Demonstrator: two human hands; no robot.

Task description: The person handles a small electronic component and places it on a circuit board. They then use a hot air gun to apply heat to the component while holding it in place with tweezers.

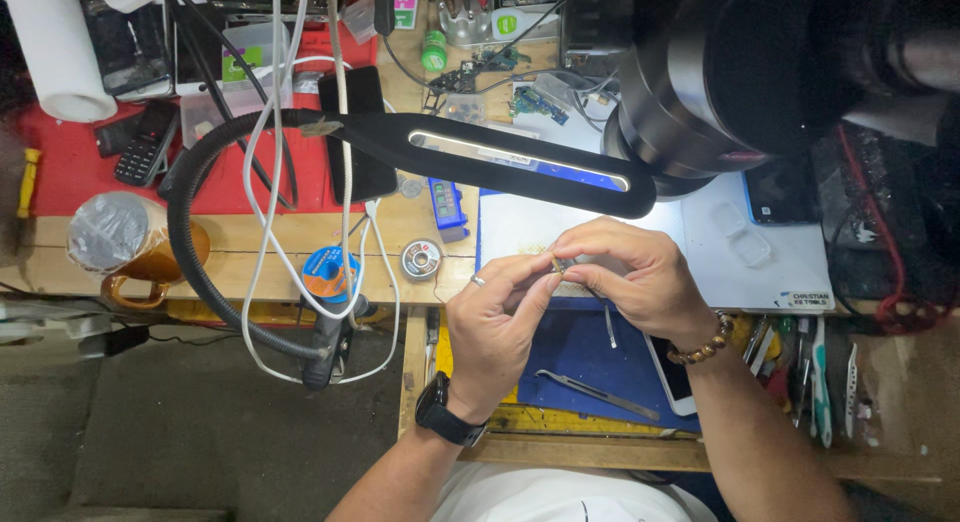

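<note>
My left hand point(495, 327) and right hand point(630, 277) meet, fingers point(535, 282) of both pinching a tiny metallic part point(558, 267) above the blue mat point(570, 357), grey metal tweezers point(598, 394) lying below.

Tweezers point(597, 392) on mat point(565, 347); lamp point(520, 162) behind

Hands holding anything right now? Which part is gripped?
Yes. The left hand and right hand pinch a tiny part between their fingertips, over the blue mat. It is too small and too covered to tell which part is gripped.
</note>
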